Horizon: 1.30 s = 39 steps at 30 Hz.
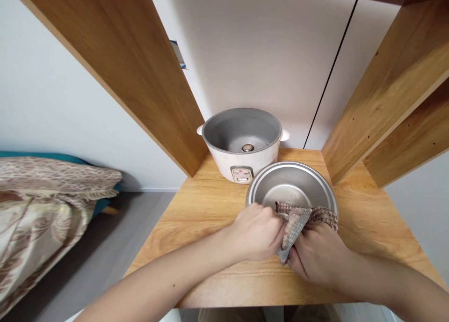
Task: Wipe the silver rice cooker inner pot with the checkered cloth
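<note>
Both of my hands are closed on a checked brown and grey cloth (296,221) over the near rim of a metal inner pot (257,184). My left hand (260,230) is a fist with the cloth bunched at its thumb side. My right hand (317,252) grips the other part of it, and a fold hangs between the two. The pot sits on the wooden shelf, its inside bare metal where visible. Behind it and to the left stands a white rice cooker body (228,163), lidless, with the heating plate's round centre showing inside.
The wooden shelf top (210,200) is bounded by an upright board (140,78) at left and wooden posts (379,92) at right. A white panel (252,46) closes the back. On the floor at left, a patterned fringed cover (52,209) drapes over teal furniture.
</note>
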Each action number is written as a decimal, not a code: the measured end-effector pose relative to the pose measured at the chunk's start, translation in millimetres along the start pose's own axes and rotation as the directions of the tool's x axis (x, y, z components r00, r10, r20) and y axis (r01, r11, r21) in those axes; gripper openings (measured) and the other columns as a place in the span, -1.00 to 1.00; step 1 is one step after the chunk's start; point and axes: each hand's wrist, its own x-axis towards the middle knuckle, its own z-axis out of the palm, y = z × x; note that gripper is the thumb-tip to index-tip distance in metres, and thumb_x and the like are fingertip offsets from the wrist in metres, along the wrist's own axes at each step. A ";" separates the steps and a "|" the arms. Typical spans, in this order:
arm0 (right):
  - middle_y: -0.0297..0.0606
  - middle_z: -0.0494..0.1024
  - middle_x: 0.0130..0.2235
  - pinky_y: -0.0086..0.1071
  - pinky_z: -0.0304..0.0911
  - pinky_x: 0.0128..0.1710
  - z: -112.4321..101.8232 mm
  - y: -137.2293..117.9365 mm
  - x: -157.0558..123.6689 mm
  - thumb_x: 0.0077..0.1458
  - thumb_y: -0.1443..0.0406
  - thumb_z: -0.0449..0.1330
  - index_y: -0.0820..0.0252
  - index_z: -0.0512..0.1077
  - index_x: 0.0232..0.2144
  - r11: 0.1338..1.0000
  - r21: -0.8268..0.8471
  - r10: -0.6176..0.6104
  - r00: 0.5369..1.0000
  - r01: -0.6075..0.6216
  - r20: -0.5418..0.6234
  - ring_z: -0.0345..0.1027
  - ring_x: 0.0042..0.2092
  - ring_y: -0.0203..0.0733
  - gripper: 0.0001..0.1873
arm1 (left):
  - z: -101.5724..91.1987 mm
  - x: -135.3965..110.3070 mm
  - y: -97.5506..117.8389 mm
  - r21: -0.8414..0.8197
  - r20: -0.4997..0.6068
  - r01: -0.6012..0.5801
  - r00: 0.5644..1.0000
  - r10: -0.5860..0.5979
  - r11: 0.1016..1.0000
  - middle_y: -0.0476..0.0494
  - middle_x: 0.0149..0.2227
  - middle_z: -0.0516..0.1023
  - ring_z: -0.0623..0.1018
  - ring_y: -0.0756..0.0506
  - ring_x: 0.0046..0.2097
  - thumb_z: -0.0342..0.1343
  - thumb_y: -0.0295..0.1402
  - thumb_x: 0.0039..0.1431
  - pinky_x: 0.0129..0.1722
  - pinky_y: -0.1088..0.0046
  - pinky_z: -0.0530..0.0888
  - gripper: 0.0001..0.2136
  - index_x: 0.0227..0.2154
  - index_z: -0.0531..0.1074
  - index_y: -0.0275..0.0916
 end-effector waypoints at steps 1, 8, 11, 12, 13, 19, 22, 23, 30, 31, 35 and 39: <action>-0.21 0.57 -0.40 -0.30 0.16 -0.38 -0.7 0.9 -0.2 0.18 0.23 0.03 0.20 0.43 -0.40 1.000 -0.002 -0.003 1.000 0.003 0.011 0.42 -0.43 -0.15 -0.76 | 0.2 -0.1 0.4 0.008 -0.006 -0.001 1.000 0.001 1.000 -0.20 -0.45 0.56 0.56 -0.13 -0.44 -0.21 -0.25 0.28 -0.43 0.37 0.42 -0.62 -0.50 0.45 -0.24; -0.21 0.52 -0.51 -0.30 0.09 -0.44 9.2 -12.6 -3.5 0.09 0.29 0.04 0.19 0.41 -0.45 0.992 -0.050 0.101 0.978 -0.112 -0.183 0.37 -0.48 -0.12 -0.83 | 1.9 1.1 3.2 0.024 -0.010 0.034 0.999 -0.034 0.999 -0.20 -0.47 0.56 0.56 -0.17 -0.45 -0.25 -0.23 0.29 -0.46 0.34 0.41 -0.58 -0.50 0.45 -0.23; -0.24 0.48 -0.56 -0.30 0.04 -0.46 15.6 -22.4 -3.4 0.03 0.32 0.05 0.16 0.38 -0.50 0.986 -0.050 0.136 0.933 -0.162 -0.333 0.34 -0.52 -0.13 -0.86 | 1.4 1.6 3.5 0.006 -0.003 0.021 1.000 -0.021 1.000 -0.19 -0.45 0.57 0.57 -0.18 -0.43 -0.21 -0.20 0.28 -0.46 0.35 0.41 -0.62 -0.47 0.45 -0.22; -0.24 0.48 -0.56 -0.30 0.03 -0.46 16.7 -24.5 -3.0 0.02 0.32 0.04 0.16 0.37 -0.51 0.985 -0.052 0.137 0.923 -0.167 -0.360 0.33 -0.52 -0.13 -0.87 | 1.2 1.7 3.4 0.001 -0.002 0.022 1.000 -0.022 1.000 -0.18 -0.45 0.58 0.57 -0.17 -0.43 -0.20 -0.19 0.28 -0.45 0.35 0.41 -0.62 -0.47 0.46 -0.21; -0.24 0.47 -0.56 -0.30 0.03 -0.46 17.2 -25.7 -2.6 0.02 0.32 0.04 0.16 0.37 -0.50 0.984 -0.052 0.137 0.917 -0.168 -0.374 0.32 -0.52 -0.13 -0.87 | 1.0 1.7 3.2 -0.003 -0.001 0.026 1.000 -0.026 1.000 -0.19 -0.44 0.58 0.57 -0.17 -0.42 -0.20 -0.18 0.28 -0.45 0.35 0.41 -0.61 -0.46 0.46 -0.21; -0.21 0.52 -0.50 -0.28 0.07 -0.43 13.7 -20.8 -1.1 0.05 0.31 0.03 0.18 0.41 -0.42 0.991 -0.058 0.098 0.942 -0.122 -0.321 0.36 -0.47 -0.11 -0.84 | 1.6 1.3 0.8 0.006 0.001 0.017 1.000 -0.017 1.000 -0.21 -0.45 0.57 0.57 -0.16 -0.43 -0.26 -0.18 0.31 -0.45 0.36 0.40 -0.56 -0.48 0.47 -0.22; -0.19 0.55 -0.45 -0.29 0.11 -0.38 10.3 -13.9 -1.3 0.10 0.27 0.04 0.19 0.41 -0.39 0.996 -0.057 0.053 0.975 -0.066 -0.214 0.39 -0.42 -0.11 -0.83 | 1.7 1.1 -1.2 0.024 0.003 0.004 1.000 -0.004 1.000 -0.19 -0.46 0.56 0.57 -0.16 -0.44 -0.25 -0.17 0.30 -0.47 0.37 0.39 -0.57 -0.47 0.47 -0.21; -0.19 0.56 -0.44 -0.30 0.12 -0.38 8.9 -11.3 -1.3 0.12 0.26 0.05 0.20 0.42 -0.39 0.997 -0.053 0.042 0.985 -0.051 -0.167 0.39 -0.42 -0.13 -0.82 | 1.6 1.1 -1.8 0.030 0.003 0.001 1.000 -0.001 1.000 -0.19 -0.46 0.56 0.57 -0.16 -0.44 -0.25 -0.17 0.30 -0.47 0.37 0.38 -0.57 -0.47 0.47 -0.21; -0.23 0.56 -0.44 -0.35 0.10 -0.44 -2.7 2.2 -0.6 0.17 0.23 0.04 0.20 0.42 -0.44 0.999 -0.027 -0.030 0.999 0.031 0.034 0.37 -0.48 -0.20 -0.76 | 0.0 1.8 -0.5 0.067 0.003 0.009 1.000 -0.009 0.998 -0.20 -0.44 0.57 0.57 -0.16 -0.43 -0.31 -0.23 0.31 -0.45 0.35 0.40 -0.54 -0.49 0.46 -0.22; -0.23 0.56 -0.45 -0.35 0.09 -0.46 -2.7 1.6 -0.7 0.17 0.24 0.04 0.20 0.42 -0.45 0.999 -0.032 -0.027 0.999 0.028 0.031 0.36 -0.49 -0.20 -0.76 | -0.1 1.9 0.4 0.070 0.007 0.022 1.000 -0.023 0.997 -0.21 -0.44 0.57 0.57 -0.17 -0.43 -0.31 -0.23 0.31 -0.45 0.35 0.40 -0.53 -0.49 0.47 -0.22; -0.21 0.53 -0.50 -0.33 0.08 -0.45 5.4 -9.6 -1.4 0.13 0.25 0.05 0.20 0.41 -0.45 0.996 -0.063 0.061 0.989 -0.070 -0.132 0.37 -0.49 -0.17 -0.80 | -0.5 2.1 3.0 0.061 0.021 0.057 0.998 -0.059 0.996 -0.24 -0.45 0.57 0.57 -0.18 -0.43 -0.32 -0.20 0.31 -0.45 0.33 0.41 -0.51 -0.49 0.48 -0.23; -0.20 0.51 -0.51 -0.31 0.07 -0.44 15.0 -21.0 -1.3 0.08 0.27 0.05 0.20 0.40 -0.42 0.989 -0.053 0.118 0.947 -0.140 -0.299 0.37 -0.47 -0.14 -0.83 | -0.8 1.9 2.4 0.032 0.026 0.056 0.998 -0.057 0.998 -0.23 -0.46 0.56 0.57 -0.18 -0.43 -0.27 -0.16 0.30 -0.44 0.33 0.41 -0.53 -0.48 0.49 -0.23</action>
